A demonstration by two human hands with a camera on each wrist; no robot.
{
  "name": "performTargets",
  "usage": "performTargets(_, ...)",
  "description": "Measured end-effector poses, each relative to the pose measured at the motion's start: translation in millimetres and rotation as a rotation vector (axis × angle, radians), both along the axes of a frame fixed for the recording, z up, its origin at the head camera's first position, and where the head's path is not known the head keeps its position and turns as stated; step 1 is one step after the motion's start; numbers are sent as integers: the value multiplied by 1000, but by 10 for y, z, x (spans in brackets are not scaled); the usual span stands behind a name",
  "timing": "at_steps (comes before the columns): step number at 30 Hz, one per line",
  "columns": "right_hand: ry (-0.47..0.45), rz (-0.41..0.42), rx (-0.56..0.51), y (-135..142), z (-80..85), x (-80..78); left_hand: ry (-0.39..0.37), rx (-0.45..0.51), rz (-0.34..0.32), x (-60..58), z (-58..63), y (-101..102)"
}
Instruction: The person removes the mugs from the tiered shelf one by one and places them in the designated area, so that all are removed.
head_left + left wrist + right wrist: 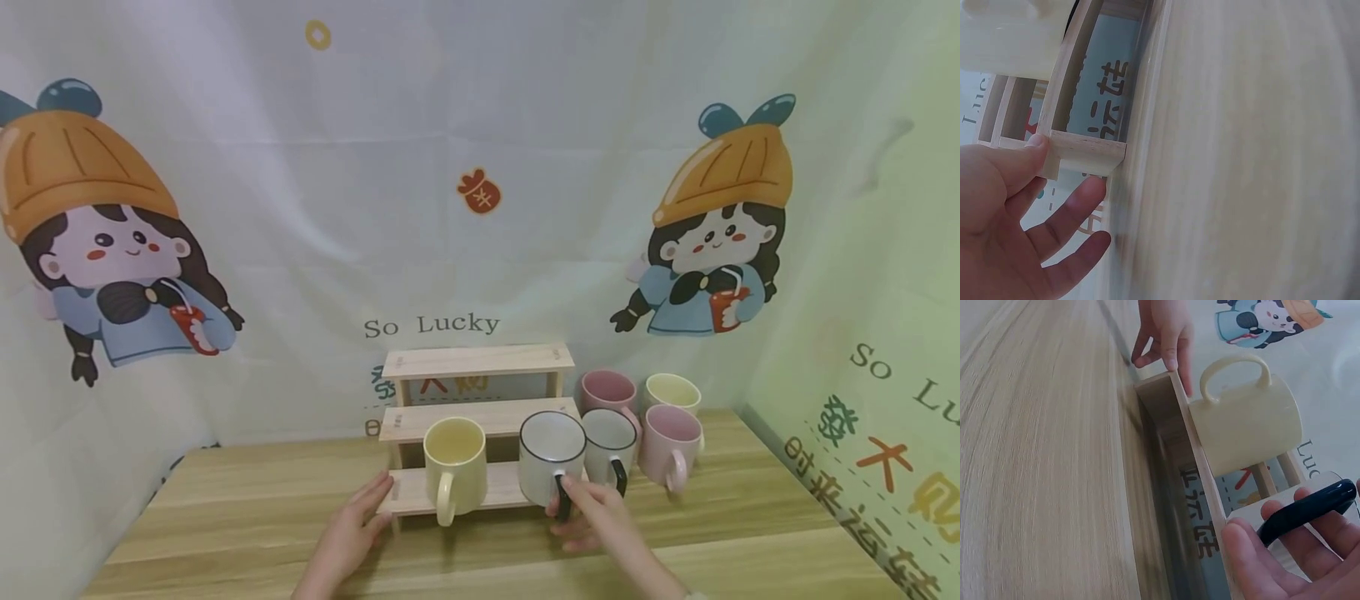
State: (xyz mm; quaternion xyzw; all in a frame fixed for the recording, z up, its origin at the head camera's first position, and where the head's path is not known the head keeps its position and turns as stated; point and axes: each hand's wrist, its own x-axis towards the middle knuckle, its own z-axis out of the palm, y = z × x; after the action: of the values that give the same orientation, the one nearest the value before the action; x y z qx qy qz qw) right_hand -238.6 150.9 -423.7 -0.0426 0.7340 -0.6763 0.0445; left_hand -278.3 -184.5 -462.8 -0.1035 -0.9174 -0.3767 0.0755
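A three-tier wooden rack (pixel 442 425) stands on the table. My left hand (pixel 352 533) touches the left end of its bottom shelf; in the left wrist view the thumb lies on the corner and other fingers are spread, fairly straight. On that shelf, a yellow mug (pixel 455 467) stands upright with its handle facing me. My right hand (pixel 600 517) holds a white mug (pixel 543 458) with a black rim by its black handle (pixel 1304 512). This mug is upright at the shelf's right end; whether its base bears on the shelf I cannot tell.
Right of the rack, another white mug (pixel 609 446) with a black handle stands close to the held one. Beside it are a pink mug (pixel 670 446), a darker pink mug (pixel 606 387) and a pale yellow mug (pixel 672 390). A printed curtain (pixel 555 275) hangs behind the table (pixel 247 517).
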Motion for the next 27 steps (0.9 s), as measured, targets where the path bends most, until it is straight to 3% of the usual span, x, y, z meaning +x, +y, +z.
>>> performTargets(9,-42,15,19,-92,35,-34,-1,2,5,-23,-1,0)
performTargets(22,-85,-37,103,-245,61,-26,-9,17,17,-19,-41,-18)
performTargets(27,-109,-45,82,-275,77,-4,-12,19,14,-9,-41,-21)
